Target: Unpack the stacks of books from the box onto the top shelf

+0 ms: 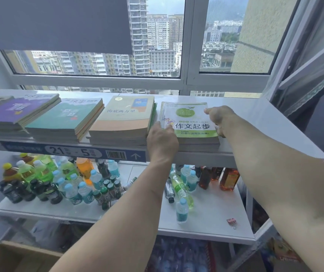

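A stack of books topped by a white and green cover (pixel 190 122) lies on the top shelf (pixel 241 114), right of three other stacks: beige (pixel 123 118), teal (pixel 67 116) and purple (pixel 18 108). My left hand (pixel 162 142) presses against the green stack's front left corner. My right hand (pixel 221 118) rests along its right edge, fingers spread on the side. Both hands touch the stack as it sits flat on the shelf. The cardboard box (pixel 10 258) shows at the bottom left corner, its inside hidden.
A lower shelf (pixel 212 216) holds several drink bottles (pixel 69 179), some lying down, and a pink binder clip (pixel 232 222). A window (pixel 102 61) rises right behind the top shelf. An open window sash (pixel 310 61) juts in at the right.
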